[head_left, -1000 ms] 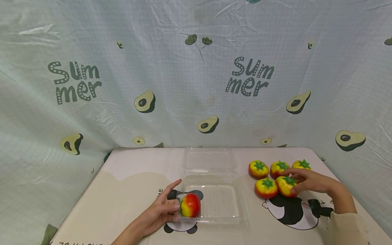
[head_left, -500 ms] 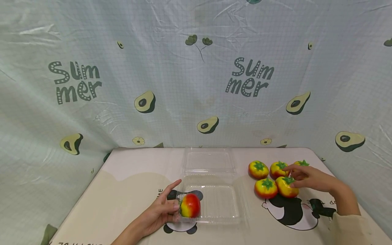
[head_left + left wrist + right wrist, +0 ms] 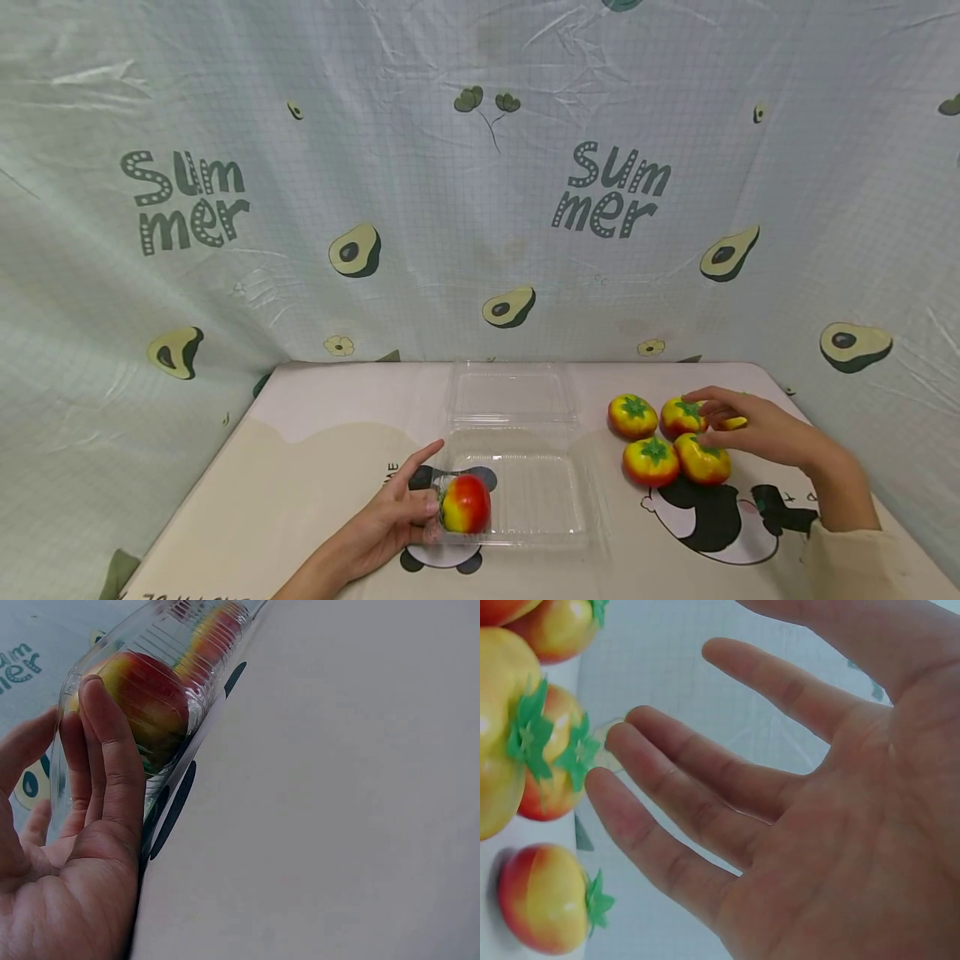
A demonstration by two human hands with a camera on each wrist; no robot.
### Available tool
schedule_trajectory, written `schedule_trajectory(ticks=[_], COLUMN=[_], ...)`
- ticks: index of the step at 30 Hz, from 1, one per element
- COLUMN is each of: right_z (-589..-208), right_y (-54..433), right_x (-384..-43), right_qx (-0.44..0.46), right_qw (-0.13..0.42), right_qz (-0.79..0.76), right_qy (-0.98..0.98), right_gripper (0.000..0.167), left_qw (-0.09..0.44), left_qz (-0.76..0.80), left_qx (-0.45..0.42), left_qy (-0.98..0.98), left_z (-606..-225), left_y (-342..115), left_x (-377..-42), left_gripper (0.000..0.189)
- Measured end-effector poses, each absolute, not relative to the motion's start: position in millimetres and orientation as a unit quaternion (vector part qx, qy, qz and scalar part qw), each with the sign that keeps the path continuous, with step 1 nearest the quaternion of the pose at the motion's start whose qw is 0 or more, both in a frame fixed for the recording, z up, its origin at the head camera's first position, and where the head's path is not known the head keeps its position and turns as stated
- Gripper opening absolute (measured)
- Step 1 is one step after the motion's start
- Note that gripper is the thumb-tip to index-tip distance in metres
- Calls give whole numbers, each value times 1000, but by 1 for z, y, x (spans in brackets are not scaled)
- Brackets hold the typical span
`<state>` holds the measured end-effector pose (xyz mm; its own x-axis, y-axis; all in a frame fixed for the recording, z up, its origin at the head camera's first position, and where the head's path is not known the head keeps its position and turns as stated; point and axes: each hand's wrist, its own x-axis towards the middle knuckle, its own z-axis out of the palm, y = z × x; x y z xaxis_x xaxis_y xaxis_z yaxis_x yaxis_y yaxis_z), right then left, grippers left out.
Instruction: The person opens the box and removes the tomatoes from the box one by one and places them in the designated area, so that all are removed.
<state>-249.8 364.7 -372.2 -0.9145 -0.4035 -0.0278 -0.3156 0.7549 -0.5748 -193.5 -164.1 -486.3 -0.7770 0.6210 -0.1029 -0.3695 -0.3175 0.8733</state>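
Observation:
My left hand [image 3: 393, 517] holds the left edge of a clear plastic clamshell box [image 3: 536, 533], its index finger extended. In the left wrist view, fingers [image 3: 112, 750] lie against the clear wall. Inside the box's left end lies a red-and-yellow toy fruit [image 3: 468, 504]. My right hand [image 3: 765, 429] hovers over the right-hand fruit group with spread, loosely bent fingers and nothing held. Beneath or beside it are the near right fruit [image 3: 702, 462], the far middle fruit [image 3: 681, 417] and a mostly hidden far right fruit [image 3: 735, 422]. All have green leafy caps.
Two more toy fruits, one at the back [image 3: 632, 417] and one in front [image 3: 650, 462], stand left of the right hand. The box's open lid [image 3: 512, 396] lies flat behind its base. A printed curtain [image 3: 450, 208] hangs behind the table [image 3: 322, 467].
My right hand has let go of the near right fruit, lifted, and moved slightly farther back, now hiding most of the far right one. The left hand and box stay put.

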Motion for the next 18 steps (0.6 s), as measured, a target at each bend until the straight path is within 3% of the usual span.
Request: schedule_trajectory(ticks=[18], right_z=[-365], right_y=[336], right_x=[-247], right_qx=[-214], right_qw=[30], right_qz=[-299], right_qy=[929], right_gripper=[56], left_qw=[308], left_qz=[803], left_qx=[125], left_qy=[495], left_z=[-486], left_y=[-164], left_x=[-193], left_gripper=[88])
